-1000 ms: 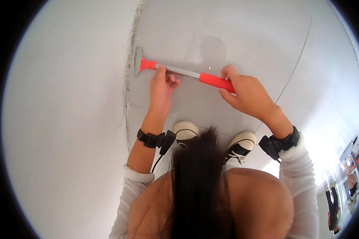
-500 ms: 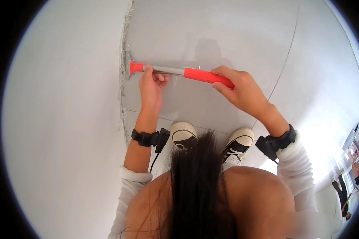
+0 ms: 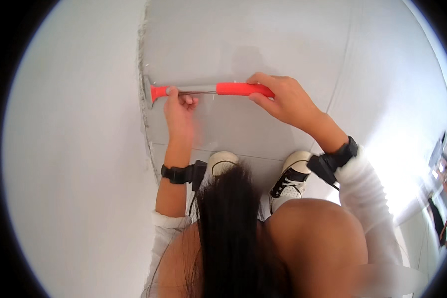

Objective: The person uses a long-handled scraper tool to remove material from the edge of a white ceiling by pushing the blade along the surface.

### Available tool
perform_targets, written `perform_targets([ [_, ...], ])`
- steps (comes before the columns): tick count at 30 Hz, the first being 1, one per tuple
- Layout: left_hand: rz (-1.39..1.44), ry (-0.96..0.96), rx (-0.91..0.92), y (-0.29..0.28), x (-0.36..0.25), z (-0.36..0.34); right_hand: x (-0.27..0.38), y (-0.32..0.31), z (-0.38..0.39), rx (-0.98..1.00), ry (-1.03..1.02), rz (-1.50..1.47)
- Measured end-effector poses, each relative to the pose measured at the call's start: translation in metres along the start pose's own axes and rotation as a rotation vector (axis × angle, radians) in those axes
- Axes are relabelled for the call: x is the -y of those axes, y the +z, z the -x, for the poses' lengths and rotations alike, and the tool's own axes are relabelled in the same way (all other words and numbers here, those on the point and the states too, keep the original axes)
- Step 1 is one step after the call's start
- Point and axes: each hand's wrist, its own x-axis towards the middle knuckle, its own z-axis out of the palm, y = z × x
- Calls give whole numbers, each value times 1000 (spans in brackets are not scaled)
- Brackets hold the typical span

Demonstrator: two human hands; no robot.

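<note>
A long-handled scraper [image 3: 241, 89] with a red grip, a metal shaft and a wide flat blade lies crosswise in front of me. Its blade [image 3: 149, 93] is at the rough seam [image 3: 142, 54] where the grey floor meets the white wall. Beside the red collar behind the blade, my left hand [image 3: 180, 115] holds the shaft with its thumb on top and fingers curled under. My right hand [image 3: 290, 101] is closed round the far right end of the red grip, thumb and forefinger on opposite sides.
The white wall [image 3: 79, 149] fills the left side. Below the scraper, my black-and-white shoes [image 3: 290, 179] stand on the grey tiled floor [image 3: 293, 44]. Dark hair [image 3: 228, 233] and my knees cover the lower middle. At the far right edge are several blurred objects.
The scraper's blade has come a little nearer to me along the seam, and its handle now lies more level. The whole view has shifted slightly; both hands keep their hold.
</note>
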Motion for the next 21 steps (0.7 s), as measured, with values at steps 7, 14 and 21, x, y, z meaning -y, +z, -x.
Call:
perform_targets([
  [7,-46,-40,29,14,-2,7,-9,-21,5,-42,-108,-28],
  [14,1,23,39,-15,6,-4,-3,6,8,60,-74,-45],
  [21,-26,39,59,-26,11,-9,-2,28,9,55,-62,13],
])
